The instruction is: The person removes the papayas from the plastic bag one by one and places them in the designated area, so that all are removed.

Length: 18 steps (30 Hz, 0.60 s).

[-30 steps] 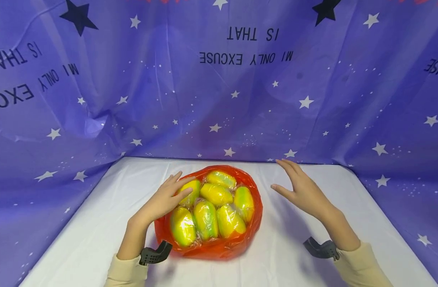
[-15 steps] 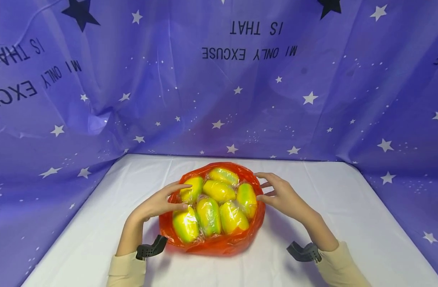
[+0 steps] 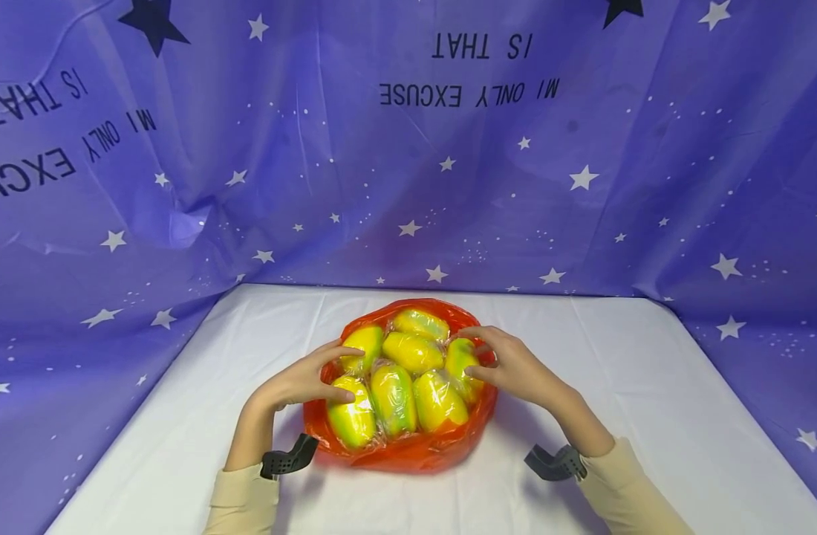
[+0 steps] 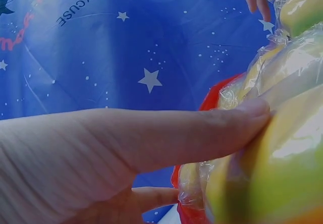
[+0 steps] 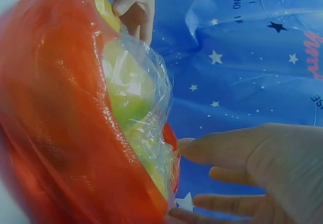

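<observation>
A purple-blue backdrop (image 3: pixel 415 163) with stars and upside-down lettering fills the rear and both sides. Before it is a white tabletop (image 3: pixel 649 357). Near the middle of the table sits a red plastic bag (image 3: pixel 415 453), its top open and rim turned outward. Inside, seven yellow-green fruits (image 3: pixel 393 400), wrapped in shiny clear film, lie packed together. A person's beige sleeves (image 3: pixel 244 498) come in from the near edge, one on each side of the bag.

The left hand (image 3: pixel 303 380) is spread over the bag's left side, partly covering two fruits; its thumb rests on the front-left one. The right hand (image 3: pixel 515 365) reaches over the right rim, thumb and fingers parted around the rightmost fruit and partly hiding it; whether it touches is unclear. Smallest are the dark brackets (image 3: pixel 290 457) at the wrists.
</observation>
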Tool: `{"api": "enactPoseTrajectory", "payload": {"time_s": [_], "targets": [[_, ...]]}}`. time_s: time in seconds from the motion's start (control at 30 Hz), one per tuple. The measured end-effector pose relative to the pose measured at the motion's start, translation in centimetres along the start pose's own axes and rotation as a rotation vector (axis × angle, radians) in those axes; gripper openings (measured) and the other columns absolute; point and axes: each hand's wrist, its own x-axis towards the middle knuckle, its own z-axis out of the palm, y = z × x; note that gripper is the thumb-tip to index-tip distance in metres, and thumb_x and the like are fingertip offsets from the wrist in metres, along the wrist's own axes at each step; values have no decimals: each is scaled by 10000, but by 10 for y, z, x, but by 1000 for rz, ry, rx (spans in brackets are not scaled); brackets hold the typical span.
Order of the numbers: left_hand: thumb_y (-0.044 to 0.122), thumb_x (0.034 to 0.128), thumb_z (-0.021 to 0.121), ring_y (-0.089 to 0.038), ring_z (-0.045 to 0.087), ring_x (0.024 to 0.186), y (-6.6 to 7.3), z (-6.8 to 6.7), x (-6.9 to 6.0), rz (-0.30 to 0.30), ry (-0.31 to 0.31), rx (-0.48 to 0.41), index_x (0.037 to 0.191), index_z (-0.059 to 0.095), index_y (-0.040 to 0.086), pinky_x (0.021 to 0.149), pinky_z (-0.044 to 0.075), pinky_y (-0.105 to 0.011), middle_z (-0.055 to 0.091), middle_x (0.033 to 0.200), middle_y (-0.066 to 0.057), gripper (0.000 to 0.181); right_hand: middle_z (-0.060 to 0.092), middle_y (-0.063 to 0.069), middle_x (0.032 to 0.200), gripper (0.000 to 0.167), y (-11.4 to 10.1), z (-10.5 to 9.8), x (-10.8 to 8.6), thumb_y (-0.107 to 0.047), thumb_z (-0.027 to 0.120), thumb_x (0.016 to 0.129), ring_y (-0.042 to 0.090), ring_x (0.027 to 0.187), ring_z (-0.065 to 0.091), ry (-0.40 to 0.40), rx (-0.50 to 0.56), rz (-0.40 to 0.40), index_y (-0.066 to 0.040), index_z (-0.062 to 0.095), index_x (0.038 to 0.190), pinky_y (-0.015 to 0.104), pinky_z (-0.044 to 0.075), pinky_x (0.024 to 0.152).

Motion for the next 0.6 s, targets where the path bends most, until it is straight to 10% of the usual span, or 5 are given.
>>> {"api": "enactPoseTrajectory", "payload": {"time_s": [0.6], "targets": [[312,791,798,-414,127,1423,-10,3,4,27,8,-49,1390,518,171,1079,155,-649,237,1544,-202,676,597,135,1169,637,8,4,7,-358,765,823,278,1031,566,-97,-165,88,-17,545,1314,466,484,901]]}}
